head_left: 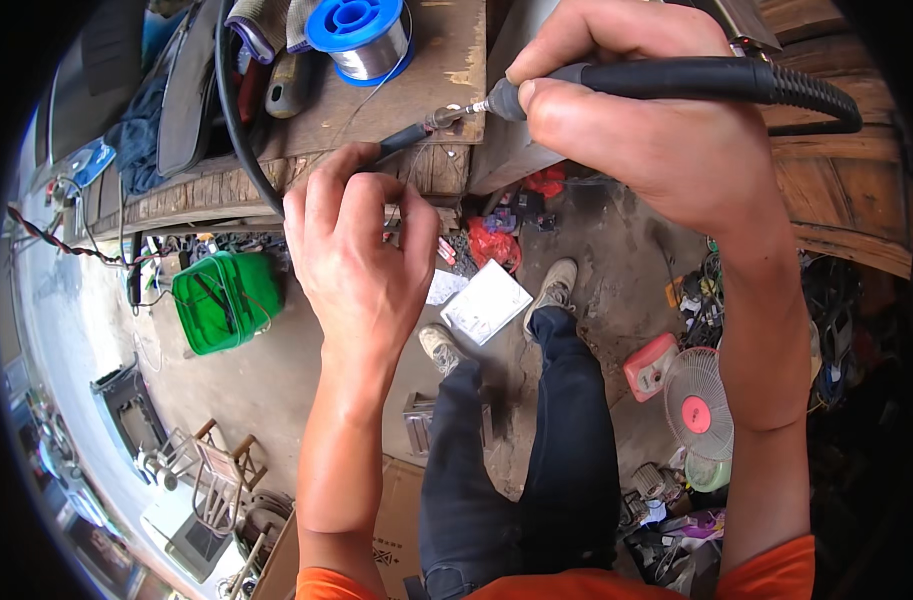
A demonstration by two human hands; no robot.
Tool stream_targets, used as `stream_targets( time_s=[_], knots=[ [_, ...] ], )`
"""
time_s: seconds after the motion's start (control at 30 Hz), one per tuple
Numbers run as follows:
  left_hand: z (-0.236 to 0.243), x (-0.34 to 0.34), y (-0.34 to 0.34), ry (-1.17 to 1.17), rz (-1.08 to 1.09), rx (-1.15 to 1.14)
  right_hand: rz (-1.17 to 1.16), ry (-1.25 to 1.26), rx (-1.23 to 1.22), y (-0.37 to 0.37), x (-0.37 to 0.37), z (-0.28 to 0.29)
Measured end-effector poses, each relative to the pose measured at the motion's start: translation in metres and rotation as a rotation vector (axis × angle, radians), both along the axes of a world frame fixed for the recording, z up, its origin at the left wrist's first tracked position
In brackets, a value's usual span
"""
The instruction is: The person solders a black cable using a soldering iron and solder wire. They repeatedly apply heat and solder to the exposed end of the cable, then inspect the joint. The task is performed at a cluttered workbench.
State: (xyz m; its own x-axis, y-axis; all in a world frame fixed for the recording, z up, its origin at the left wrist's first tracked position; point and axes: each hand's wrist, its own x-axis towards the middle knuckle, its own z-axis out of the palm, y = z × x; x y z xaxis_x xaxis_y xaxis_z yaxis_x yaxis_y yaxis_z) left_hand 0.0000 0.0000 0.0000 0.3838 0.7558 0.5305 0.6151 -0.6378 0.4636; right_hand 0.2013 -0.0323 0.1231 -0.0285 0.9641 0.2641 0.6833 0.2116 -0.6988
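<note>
Workshop: wooden bench (pixel 444 62), soldering iron (pixel 666 78)

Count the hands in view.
2: the left hand holds a black cable at the edge of the wooden bench; the right hand grips a soldering iron. No others show.

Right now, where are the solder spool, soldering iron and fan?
Solder spool (pixel 376 59), head view: wound wire.
Soldering iron (pixel 666 78), head view: black handle.
Fan (pixel 695 413), head view: pink hub.
</note>
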Motion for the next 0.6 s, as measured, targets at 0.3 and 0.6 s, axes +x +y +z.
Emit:
stream_targets(
  time_s=[0.3,0.6],
  knots=[
    [-0.002,0.003,0.0,-0.015,0.012,0.011,0.014,-0.031,0.019,0.003,0.001,0.004],
    [-0.003,0.004,0.0,-0.007,0.026,0.012,0.05,0.039,0.034,0.003,0.003,0.001]
  ],
)
